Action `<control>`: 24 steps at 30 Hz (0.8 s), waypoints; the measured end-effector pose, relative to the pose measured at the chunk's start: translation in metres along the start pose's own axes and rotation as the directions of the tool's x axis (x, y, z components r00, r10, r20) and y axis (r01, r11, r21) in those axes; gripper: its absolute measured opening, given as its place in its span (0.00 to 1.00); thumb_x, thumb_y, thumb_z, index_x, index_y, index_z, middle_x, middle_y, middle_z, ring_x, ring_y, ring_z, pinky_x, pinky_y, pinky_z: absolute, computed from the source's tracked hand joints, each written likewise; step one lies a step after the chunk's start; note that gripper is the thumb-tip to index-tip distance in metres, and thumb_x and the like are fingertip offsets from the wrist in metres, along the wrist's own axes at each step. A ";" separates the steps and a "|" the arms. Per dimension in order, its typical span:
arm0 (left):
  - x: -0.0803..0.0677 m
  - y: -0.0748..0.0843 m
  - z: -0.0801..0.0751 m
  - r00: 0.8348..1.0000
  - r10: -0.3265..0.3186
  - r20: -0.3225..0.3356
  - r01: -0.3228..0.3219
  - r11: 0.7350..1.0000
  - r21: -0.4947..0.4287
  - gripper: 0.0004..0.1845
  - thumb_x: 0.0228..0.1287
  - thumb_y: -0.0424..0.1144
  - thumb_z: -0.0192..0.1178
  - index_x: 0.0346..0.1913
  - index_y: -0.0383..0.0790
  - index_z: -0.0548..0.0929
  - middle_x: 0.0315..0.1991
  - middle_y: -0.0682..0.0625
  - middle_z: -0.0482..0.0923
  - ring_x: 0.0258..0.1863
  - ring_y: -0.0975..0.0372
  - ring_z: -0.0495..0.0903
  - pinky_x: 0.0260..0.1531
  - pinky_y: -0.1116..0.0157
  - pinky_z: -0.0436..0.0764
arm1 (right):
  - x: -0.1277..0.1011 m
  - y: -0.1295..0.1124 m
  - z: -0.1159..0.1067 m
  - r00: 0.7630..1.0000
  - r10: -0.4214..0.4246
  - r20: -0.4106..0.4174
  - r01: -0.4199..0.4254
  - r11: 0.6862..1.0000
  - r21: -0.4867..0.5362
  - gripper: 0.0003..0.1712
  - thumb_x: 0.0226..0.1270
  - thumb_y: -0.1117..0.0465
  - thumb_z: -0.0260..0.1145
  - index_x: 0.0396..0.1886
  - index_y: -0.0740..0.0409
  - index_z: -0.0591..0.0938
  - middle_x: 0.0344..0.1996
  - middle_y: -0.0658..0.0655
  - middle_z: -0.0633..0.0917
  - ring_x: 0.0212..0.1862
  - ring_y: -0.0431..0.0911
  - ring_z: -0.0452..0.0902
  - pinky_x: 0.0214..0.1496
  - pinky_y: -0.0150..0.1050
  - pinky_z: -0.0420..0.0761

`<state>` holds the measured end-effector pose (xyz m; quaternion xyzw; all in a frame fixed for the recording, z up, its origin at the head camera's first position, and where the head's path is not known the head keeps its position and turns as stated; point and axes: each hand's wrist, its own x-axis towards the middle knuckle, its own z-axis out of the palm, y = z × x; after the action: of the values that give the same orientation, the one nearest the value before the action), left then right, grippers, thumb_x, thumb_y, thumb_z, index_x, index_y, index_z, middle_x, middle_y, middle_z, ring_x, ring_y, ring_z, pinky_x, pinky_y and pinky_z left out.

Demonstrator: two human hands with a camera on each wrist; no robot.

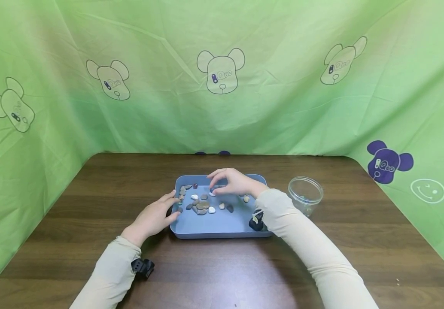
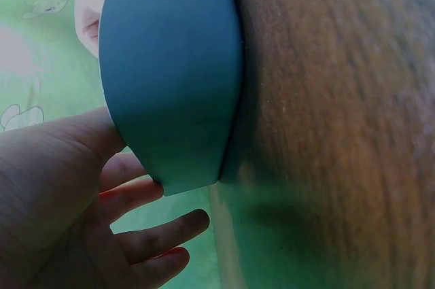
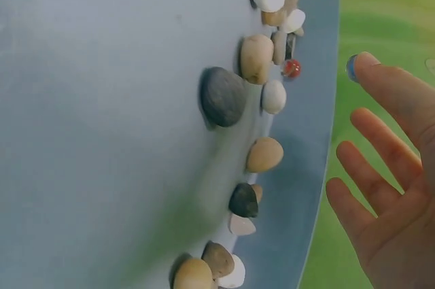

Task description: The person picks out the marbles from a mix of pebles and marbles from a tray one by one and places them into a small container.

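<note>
A blue tray (image 1: 214,234) on the wooden table holds several pebbles (image 1: 202,206) and a few marbles. My left hand (image 1: 156,216) lies at the tray's left edge. Its straight fingers touch the rim, and in the left wrist view its thumb (image 2: 81,139) rests against the tray's outer wall (image 2: 170,64). My right hand (image 1: 215,189) hovers over the far part of the tray and pinches a small blue marble (image 1: 211,189). The right wrist view shows this marble (image 3: 351,69) at a fingertip of my right hand (image 3: 391,92), beside a grey pebble (image 3: 222,96) and a red marble (image 3: 291,68).
A clear jar (image 1: 305,195) without a lid stands just right of the tray. Green printed cloth (image 1: 222,86) walls in the table on three sides. The brown tabletop (image 1: 222,274) stretches in front of the tray.
</note>
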<state>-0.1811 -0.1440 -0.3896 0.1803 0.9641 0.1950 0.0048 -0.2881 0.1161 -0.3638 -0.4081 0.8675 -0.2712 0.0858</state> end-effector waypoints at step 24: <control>-0.001 0.001 -0.001 1.000 0.011 0.001 -0.011 1.000 0.002 0.24 0.65 0.43 0.56 0.60 0.35 0.74 0.69 0.39 0.61 0.65 0.47 0.68 0.59 0.50 0.72 | -0.015 -0.004 -0.018 0.999 0.011 -0.048 -0.011 1.000 0.011 0.09 0.58 0.59 0.68 0.38 0.53 0.86 0.59 0.61 0.77 0.65 0.55 0.68 0.68 0.54 0.64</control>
<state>-0.1803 -0.1441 -0.3880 0.1858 0.9632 0.1942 0.0039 -0.2824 0.1323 -0.3477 -0.3962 0.8701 -0.2851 0.0684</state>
